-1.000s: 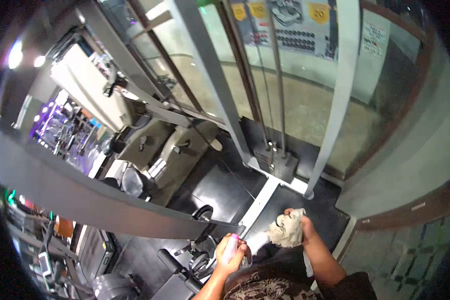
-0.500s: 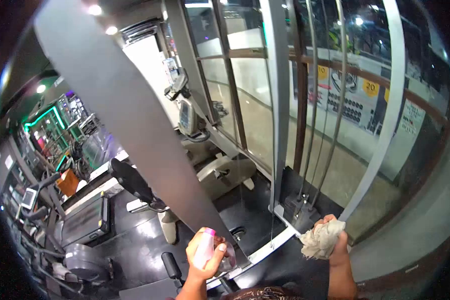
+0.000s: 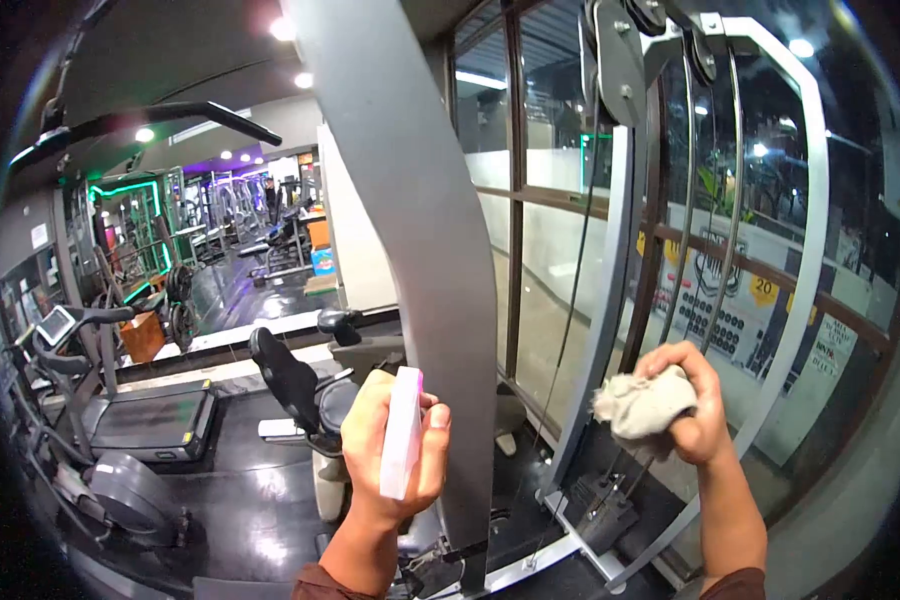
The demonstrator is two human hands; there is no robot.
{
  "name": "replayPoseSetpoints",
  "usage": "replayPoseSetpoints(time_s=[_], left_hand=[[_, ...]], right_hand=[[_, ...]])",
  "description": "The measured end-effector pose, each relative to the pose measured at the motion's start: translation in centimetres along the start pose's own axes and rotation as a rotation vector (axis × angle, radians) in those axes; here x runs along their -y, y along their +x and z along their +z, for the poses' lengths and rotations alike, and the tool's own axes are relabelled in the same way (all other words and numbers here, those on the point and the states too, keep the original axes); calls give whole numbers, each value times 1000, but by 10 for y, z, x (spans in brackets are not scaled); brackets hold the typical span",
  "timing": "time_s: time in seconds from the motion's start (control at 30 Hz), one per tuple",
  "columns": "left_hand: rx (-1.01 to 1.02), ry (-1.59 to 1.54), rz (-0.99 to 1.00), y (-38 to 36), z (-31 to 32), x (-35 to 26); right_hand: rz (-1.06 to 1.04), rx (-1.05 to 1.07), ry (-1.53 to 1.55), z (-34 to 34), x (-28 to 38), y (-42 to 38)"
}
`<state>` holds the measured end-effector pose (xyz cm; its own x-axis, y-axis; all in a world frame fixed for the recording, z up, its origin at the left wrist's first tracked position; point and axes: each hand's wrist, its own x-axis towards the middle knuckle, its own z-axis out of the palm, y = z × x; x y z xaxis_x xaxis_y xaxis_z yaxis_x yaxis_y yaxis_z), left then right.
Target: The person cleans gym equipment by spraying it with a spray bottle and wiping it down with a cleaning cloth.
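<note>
My left hand (image 3: 370, 450) is wrapped round a spray bottle (image 3: 401, 435) with a white head and a bit of pink at its top; the fingers hide most of its body. It is held up in front of the broad grey upright (image 3: 410, 200) of a cable machine. To the right, my right hand (image 3: 705, 410) grips a crumpled off-white cloth (image 3: 645, 402), bunched between thumb and fingers. Behind the cloth run the machine's steel guide rods (image 3: 688, 180) and its curved light-grey frame (image 3: 815, 200).
A pulley housing (image 3: 615, 60) hangs at the top. Low down are the weight stack (image 3: 607, 515) and white base bar (image 3: 535, 570). An exercise bike seat (image 3: 282, 375), a treadmill (image 3: 150, 420) and a black bar (image 3: 150, 120) stand left. Glass panels (image 3: 545, 270) line the back.
The view has tilted up, bringing the pulleys and far gym into sight. Both hands have risen, still holding the spray bottle and cloth; the bottle has turned so its white back faces me.
</note>
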<state>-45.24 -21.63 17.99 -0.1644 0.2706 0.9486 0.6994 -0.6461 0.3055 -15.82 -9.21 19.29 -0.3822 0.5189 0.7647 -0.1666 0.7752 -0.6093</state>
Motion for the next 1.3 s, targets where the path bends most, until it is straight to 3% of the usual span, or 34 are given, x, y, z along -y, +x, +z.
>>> replayPoseSetpoints(time_s=[0.13, 0.37, 0.5, 0.63, 1.0, 1.2, 1.3], left_hand=[[-113, 74, 118, 34, -17, -2], [-260, 143, 326, 106, -43, -25], [-331, 210, 453, 139, -48, -33], [-344, 199, 423, 159, -43, -38], [-406, 230, 398, 168, -42, -35], [-324, 123, 381, 161, -48, -33], [-291, 205, 507, 163, -55, -20]], right_hand=[[-402, 129, -436, 33, 31, 49], [-672, 285, -567, 66, 55, 61], [-696, 420, -589, 70, 53, 55], [-678, 559, -616, 61, 38, 57], [-731, 465, -497, 56, 23, 89], [-763, 423, -565, 75, 31, 92], [-752, 404, -603, 87, 41, 92]])
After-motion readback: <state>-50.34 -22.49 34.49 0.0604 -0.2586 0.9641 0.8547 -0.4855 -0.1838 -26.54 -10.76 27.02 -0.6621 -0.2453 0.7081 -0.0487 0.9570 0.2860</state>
